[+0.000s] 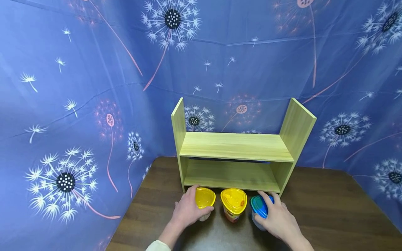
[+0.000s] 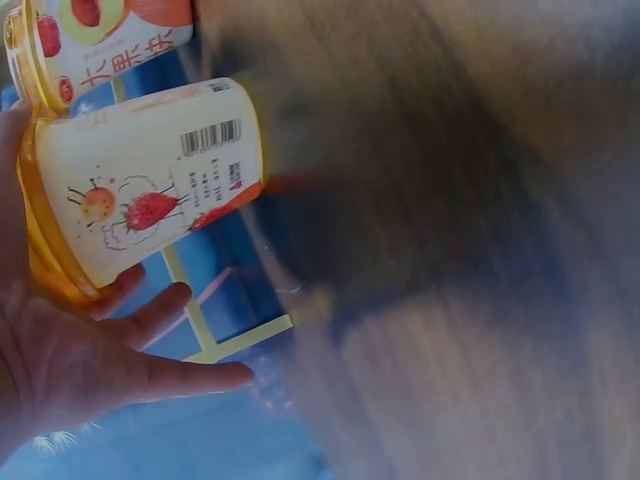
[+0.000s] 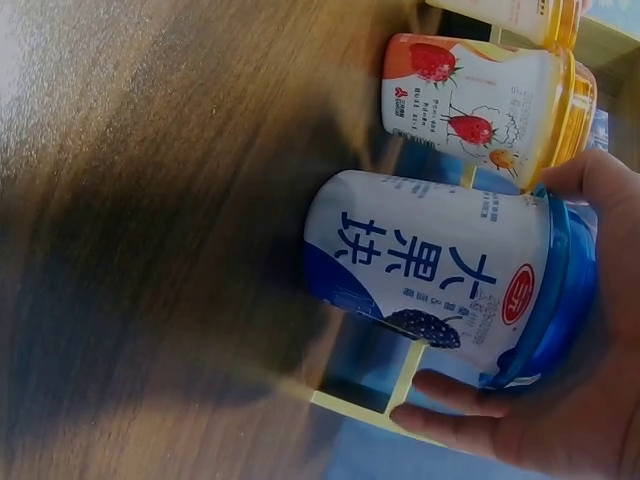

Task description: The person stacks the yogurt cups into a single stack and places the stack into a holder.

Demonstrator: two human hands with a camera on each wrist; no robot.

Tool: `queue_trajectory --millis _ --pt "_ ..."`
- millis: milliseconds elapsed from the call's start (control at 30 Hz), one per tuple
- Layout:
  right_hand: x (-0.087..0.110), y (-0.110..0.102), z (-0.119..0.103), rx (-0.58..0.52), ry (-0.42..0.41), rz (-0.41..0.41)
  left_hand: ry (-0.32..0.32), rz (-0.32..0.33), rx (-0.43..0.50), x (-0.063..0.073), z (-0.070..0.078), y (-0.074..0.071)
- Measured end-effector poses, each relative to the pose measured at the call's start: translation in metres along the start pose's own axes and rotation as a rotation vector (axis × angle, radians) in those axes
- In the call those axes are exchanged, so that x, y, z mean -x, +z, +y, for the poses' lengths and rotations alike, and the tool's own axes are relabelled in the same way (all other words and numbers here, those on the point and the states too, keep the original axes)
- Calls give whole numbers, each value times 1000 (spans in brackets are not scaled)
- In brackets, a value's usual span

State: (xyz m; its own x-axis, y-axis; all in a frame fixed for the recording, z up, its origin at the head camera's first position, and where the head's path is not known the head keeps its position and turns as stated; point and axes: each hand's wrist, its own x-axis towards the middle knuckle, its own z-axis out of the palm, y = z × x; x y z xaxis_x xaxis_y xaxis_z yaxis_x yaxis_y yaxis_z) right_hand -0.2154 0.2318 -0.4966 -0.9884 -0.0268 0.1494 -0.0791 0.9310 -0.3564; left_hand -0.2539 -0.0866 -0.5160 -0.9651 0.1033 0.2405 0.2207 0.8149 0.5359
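Observation:
Three yogurt cups stand in a row before the wooden shelf. The left yogurt cup (image 1: 205, 197) has a yellow lid; my left hand (image 1: 190, 209) holds it around the lid, thumb in front and fingers behind. Its white side with strawberry drawings and a barcode faces the left wrist view (image 2: 150, 200). Untouched in the middle is another yellow-lidded yogurt cup (image 1: 233, 201). My right hand (image 1: 279, 219) grips the right yogurt cup (image 3: 430, 265) by its blue lid, thumb on the near rim. That cup's side shows dark berries and blue characters.
A pale two-tier wooden shelf (image 1: 235, 145) stands just behind the cups on the dark brown table (image 1: 329, 205). Its upright side panels rise at left and right. Blue dandelion-print cloth (image 1: 150, 115) hangs behind and at both sides.

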Motion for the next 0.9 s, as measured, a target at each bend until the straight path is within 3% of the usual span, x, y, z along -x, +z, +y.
queue_trajectory --millis 267,567,900 --pt "-3 -1 1 -43 -34 18 -46 69 133 2 -3 8" --pt "-2 2 2 -66 -53 51 -110 43 527 3 -4 17" --pt "-4 1 4 -117 -34 3 -153 44 600 3 -8 25"
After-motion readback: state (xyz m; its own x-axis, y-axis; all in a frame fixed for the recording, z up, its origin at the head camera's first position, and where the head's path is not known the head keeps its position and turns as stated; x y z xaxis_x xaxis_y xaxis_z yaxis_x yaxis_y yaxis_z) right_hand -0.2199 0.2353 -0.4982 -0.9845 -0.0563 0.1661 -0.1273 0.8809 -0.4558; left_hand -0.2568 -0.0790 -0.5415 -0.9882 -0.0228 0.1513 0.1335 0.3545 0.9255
